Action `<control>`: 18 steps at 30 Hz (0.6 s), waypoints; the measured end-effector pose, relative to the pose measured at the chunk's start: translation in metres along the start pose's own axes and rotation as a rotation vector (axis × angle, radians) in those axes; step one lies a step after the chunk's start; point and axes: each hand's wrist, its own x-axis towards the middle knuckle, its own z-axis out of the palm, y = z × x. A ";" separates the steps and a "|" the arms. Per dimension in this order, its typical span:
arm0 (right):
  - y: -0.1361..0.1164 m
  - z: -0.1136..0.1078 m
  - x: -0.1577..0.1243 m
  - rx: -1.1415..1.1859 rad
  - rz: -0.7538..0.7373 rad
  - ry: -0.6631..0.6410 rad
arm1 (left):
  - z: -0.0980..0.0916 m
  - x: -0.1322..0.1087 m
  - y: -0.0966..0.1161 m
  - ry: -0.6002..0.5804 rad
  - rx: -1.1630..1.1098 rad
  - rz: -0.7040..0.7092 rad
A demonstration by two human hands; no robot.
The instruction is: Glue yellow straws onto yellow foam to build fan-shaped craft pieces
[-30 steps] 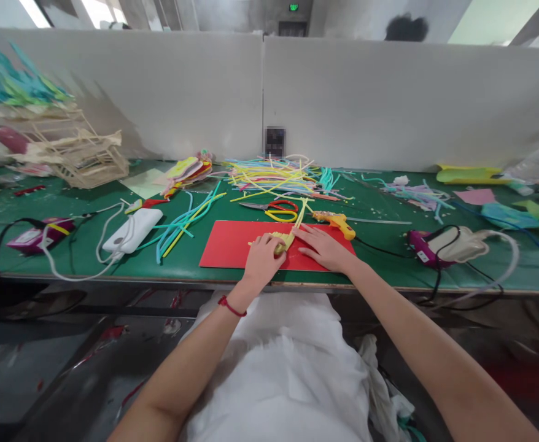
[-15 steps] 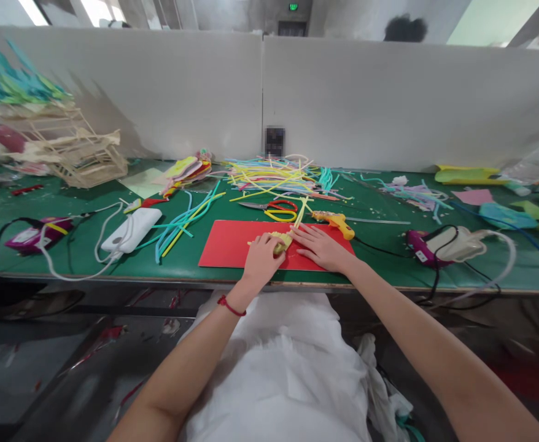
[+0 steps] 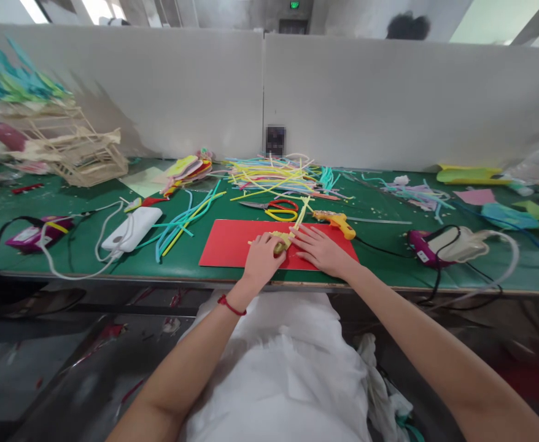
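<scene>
A small yellow-green woven-looking piece (image 3: 284,237) lies on the red board (image 3: 226,242), with thin yellow strips (image 3: 302,212) running away from its far right side. Bent over its left end, my left hand (image 3: 263,256) pinches it between thumb and fingers. My right hand (image 3: 322,248) rests flat on the board, fingers stretched out, their tips at the piece's right edge and by the strips. Just beyond the board lie scissors (image 3: 281,210) with red and yellow handles. A yellow glue gun (image 3: 338,222) overlaps the board's far right corner.
A heap of coloured strips (image 3: 274,177) spreads in front of the partition (image 3: 159,92). On the left are a white power bank-like block (image 3: 134,230), loose teal strips (image 3: 186,218) and a stick frame (image 3: 85,153). Cords trail from a purple device (image 3: 423,248) at right.
Almost nothing differs. Both hands keep their places on the piece and board; the view has shifted very slightly.
</scene>
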 end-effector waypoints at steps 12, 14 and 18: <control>-0.016 -0.001 -0.008 0.081 0.056 0.105 | -0.001 0.001 0.002 0.011 -0.005 -0.020; -0.017 -0.001 -0.008 0.074 0.054 0.110 | -0.001 0.001 0.002 0.011 -0.002 -0.019; -0.018 -0.001 -0.007 0.038 0.042 0.112 | 0.000 0.000 0.000 0.017 0.005 -0.005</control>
